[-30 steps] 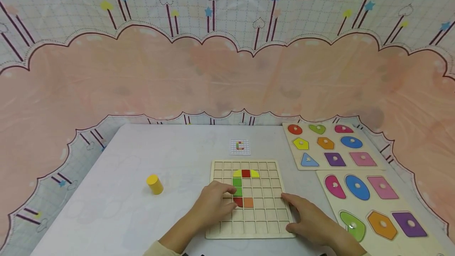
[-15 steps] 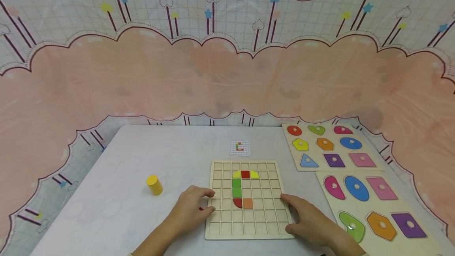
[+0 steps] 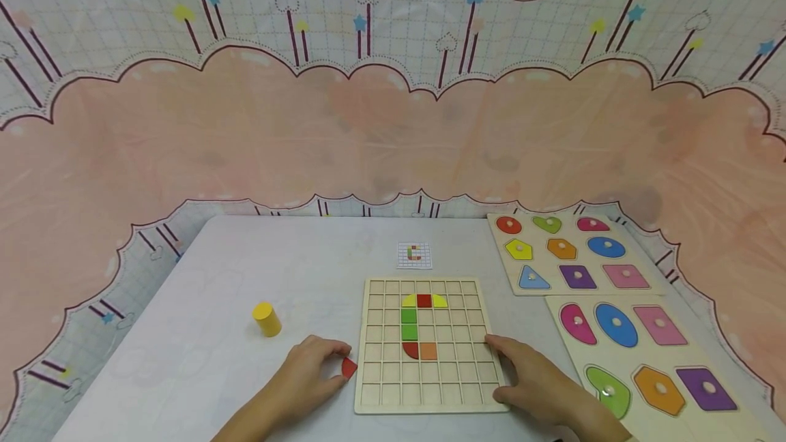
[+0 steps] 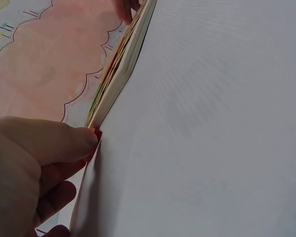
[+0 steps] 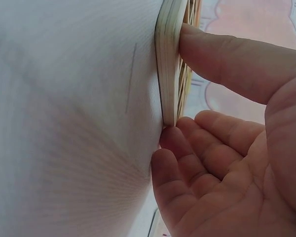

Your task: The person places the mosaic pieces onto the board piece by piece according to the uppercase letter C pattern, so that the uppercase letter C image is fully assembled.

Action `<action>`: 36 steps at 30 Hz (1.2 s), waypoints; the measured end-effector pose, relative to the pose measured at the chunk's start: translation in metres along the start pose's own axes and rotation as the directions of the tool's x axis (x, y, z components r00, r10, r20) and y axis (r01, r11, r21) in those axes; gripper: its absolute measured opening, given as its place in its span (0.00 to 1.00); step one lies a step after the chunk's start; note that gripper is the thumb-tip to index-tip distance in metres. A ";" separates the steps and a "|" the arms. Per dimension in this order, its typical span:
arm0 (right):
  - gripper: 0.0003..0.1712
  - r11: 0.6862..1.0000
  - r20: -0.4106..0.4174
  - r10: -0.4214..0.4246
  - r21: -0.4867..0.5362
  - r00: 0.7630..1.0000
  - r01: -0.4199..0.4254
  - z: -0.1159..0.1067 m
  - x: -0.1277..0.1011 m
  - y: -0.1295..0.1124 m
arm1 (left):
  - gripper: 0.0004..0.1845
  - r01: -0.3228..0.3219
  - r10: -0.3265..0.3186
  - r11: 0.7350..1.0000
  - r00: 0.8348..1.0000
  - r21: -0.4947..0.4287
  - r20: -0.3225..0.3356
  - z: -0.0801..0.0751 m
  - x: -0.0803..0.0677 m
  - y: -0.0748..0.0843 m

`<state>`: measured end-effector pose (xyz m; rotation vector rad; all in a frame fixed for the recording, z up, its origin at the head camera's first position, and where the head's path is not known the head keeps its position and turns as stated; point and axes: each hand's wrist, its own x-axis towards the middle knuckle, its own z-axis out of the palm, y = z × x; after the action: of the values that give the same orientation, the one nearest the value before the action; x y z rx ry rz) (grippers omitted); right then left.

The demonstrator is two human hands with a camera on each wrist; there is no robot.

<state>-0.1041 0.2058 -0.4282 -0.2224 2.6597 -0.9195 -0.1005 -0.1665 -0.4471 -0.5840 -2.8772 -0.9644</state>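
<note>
A wooden grid board (image 3: 454, 387) lies on the white table and carries yellow, red, green and orange tiles in its upper middle cells. My left hand (image 3: 334, 360) is on the table just left of the board and pinches a small red piece (image 3: 348, 367) between thumb and fingers; the left wrist view shows the red piece (image 4: 96, 134) close against the board's edge (image 4: 123, 69). My right hand (image 3: 500, 370) rests at the board's right side. In the right wrist view its thumb (image 5: 217, 54) lies on the board's top face and its fingers (image 5: 187, 148) touch the board's edge (image 5: 166, 64).
A small pattern card (image 3: 414, 255) lies beyond the board. A yellow cylinder (image 3: 267, 319) stands on the table to the left. Two shape puzzle boards (image 3: 571, 251) (image 3: 638, 353) with knobbed coloured pieces fill the right side. A pink patterned cloth surrounds the table.
My left hand has drawn back from over the board's cells to the table at its left edge, and a red piece now shows in its fingers. The right hand has stayed put.
</note>
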 end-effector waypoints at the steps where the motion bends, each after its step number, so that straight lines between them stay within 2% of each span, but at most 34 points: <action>1: 0.47 1.000 -0.001 0.000 -0.001 1.000 0.000 0.000 0.000 0.000 | 0.16 -0.006 0.006 1.000 1.000 0.000 0.005 0.000 -0.001 -0.001; 12: 0.47 1.000 -0.003 0.023 -0.008 1.000 -0.023 0.000 0.000 -0.002 | 0.14 0.012 -0.011 1.000 1.000 -0.024 0.014 0.001 0.000 -0.002; 20: 0.46 1.000 -0.001 0.019 -0.004 1.000 -0.019 0.000 -0.001 -0.002 | 0.13 -0.048 0.049 0.998 0.998 -0.033 0.028 0.005 0.005 0.004; 27: 0.47 1.000 0.004 0.001 0.002 1.000 -0.001 -0.001 -0.001 -0.001 | 0.12 -0.014 0.016 0.999 0.998 -0.031 0.060 0.006 0.008 0.007; 36: 0.47 1.000 0.000 -0.008 -0.004 1.000 0.008 -0.001 -0.002 -0.001 | 0.08 0.013 -0.006 0.993 0.998 -0.121 0.056 0.004 0.007 0.004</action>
<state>-0.1027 0.2061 -0.4264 -0.2342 2.6625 -0.9169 -0.1048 -0.1588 -0.4473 -0.6155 -2.8876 -1.1484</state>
